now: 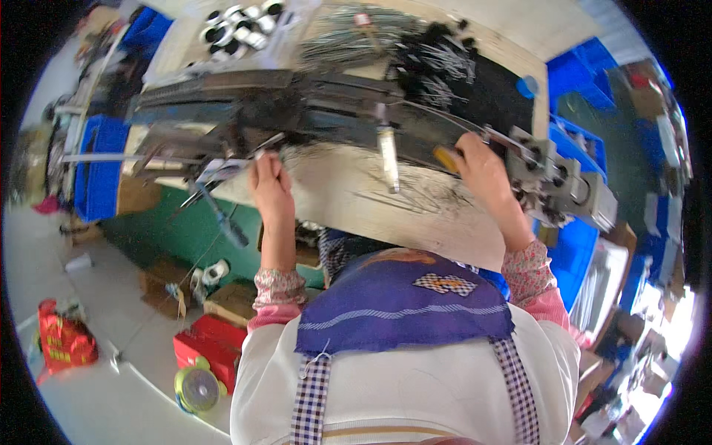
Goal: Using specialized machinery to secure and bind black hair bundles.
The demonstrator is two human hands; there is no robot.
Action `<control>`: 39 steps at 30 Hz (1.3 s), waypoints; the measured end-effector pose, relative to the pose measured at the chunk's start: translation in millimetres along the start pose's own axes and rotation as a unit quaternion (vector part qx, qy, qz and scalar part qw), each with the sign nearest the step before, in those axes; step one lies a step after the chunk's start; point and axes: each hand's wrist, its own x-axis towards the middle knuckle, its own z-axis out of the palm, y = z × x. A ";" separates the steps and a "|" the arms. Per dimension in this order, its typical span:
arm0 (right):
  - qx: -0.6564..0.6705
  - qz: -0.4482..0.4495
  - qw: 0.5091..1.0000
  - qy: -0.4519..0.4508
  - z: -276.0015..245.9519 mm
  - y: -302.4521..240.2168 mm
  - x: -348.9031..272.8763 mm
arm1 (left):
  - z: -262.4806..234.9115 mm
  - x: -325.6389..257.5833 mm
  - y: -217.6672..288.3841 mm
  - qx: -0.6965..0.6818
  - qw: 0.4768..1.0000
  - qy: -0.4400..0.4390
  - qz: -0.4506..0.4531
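A long dark metal bench machine (341, 111) stretches across the worktable. My left hand (272, 193) is closed at its front edge, fingers curled together beside a short shiny rod (270, 142); what they pinch, if anything, is hidden. Over on the right, my right hand (486, 174) closes around a yellow handle (446, 159), close to the machine's grey metal end block (552, 174). A silver cylinder with a pale label (388, 152) juts toward me between the two hands. Thin dark wires (404, 199) lie scattered on the wooden tabletop (341, 182) below it.
Black and white spools (241, 31) sit at the back left. Behind the machine lie bundles of thin metal rods (356, 37) and a pile of black-tipped pieces (437, 67). Blue crates (100, 167) flank the table. A red box (211, 348) and a small fan (199, 388) stand on the floor.
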 end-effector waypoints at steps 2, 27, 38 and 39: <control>0.022 -0.143 0.990 0.006 -23.0 0.3 -27.1 | 30.8 -32.5 4.4 0.056 0.993 -0.059 0.085; 0.125 -0.219 0.967 -0.047 -68.0 -34.1 71.4 | 179.8 -94.2 -24.5 0.027 0.947 -0.270 -0.172; 0.369 0.015 0.884 -0.287 -98.2 -33.3 91.6 | 180.5 -92.8 -22.9 0.018 0.932 -0.288 -0.221; 0.375 0.010 0.872 -0.316 -95.8 -31.4 95.3 | 181.5 -89.6 -24.7 -0.025 0.894 -0.385 -0.228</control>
